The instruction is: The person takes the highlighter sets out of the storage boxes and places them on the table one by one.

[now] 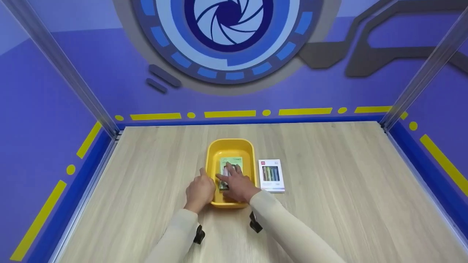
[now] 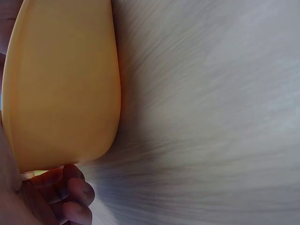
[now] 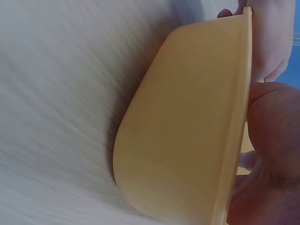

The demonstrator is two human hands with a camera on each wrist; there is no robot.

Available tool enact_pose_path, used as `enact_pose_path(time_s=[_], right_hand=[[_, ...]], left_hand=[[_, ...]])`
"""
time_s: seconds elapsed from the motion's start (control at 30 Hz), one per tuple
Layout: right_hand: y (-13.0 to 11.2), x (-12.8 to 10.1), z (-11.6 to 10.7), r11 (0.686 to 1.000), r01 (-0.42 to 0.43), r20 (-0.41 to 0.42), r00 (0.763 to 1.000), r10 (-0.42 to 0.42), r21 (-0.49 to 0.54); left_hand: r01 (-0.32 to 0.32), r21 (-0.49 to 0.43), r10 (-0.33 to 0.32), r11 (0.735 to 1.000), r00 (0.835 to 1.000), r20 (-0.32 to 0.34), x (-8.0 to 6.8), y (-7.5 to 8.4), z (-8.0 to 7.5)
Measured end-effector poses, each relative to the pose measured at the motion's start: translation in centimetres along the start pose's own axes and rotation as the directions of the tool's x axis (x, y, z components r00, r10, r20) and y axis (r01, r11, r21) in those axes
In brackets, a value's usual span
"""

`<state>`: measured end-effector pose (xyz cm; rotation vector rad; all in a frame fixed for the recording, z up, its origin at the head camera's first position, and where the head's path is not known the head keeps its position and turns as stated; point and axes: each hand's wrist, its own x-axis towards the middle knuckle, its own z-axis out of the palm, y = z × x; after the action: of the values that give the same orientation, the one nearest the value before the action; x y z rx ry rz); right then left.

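My right hand [image 1: 236, 186] reaches into the yellow tub [image 1: 214, 153] with its fingers laid flat on a green packet [image 1: 234, 162], covering the packet's near half so I can't read what it is. My left hand [image 1: 200, 190] grips the tub's near left rim; its fingertips [image 2: 77, 190] curl under the edge. Both wrist views show mostly the tub's blurred outer wall. A white box of coloured markers [image 1: 271, 175] lies just beside the tub on the wooden table [image 1: 347, 190].
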<state>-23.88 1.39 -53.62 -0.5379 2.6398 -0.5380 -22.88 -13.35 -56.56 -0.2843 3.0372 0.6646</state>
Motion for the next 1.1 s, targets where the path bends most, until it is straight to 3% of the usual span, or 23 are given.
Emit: enact_pose_path(time_s=[0.13,0.57,0.8,1.1], right_hand=[[-0.02,0.15,0.24,0.999,0.009,0.0,1.0,-0.009,-0.045],[-0.02,0.37,0.52,0.999,0.013,-0.034,0.999,-0.015,-0.05],[-0.03,0.54,0.61,0.993,0.05,-0.068,0.996,-0.058,-0.108],[0.04,0.8,0.78,0.992,0.016,-0.052,0.998,-0.022,-0.126]], left_hand=[[0.001,-0.004,-0.001,1.0,1.0,0.002,-0.01,0.05,0.04],[0.001,-0.001,-0.001,1.0,1.0,-0.009,-0.04,0.17,0.17],[0.005,-0.008,-0.005,1.0,1.0,-0.005,-0.06,0.15,0.02],[0.009,-0.003,-0.009,1.0,1.0,-0.007,-0.04,-0.03,0.04]])
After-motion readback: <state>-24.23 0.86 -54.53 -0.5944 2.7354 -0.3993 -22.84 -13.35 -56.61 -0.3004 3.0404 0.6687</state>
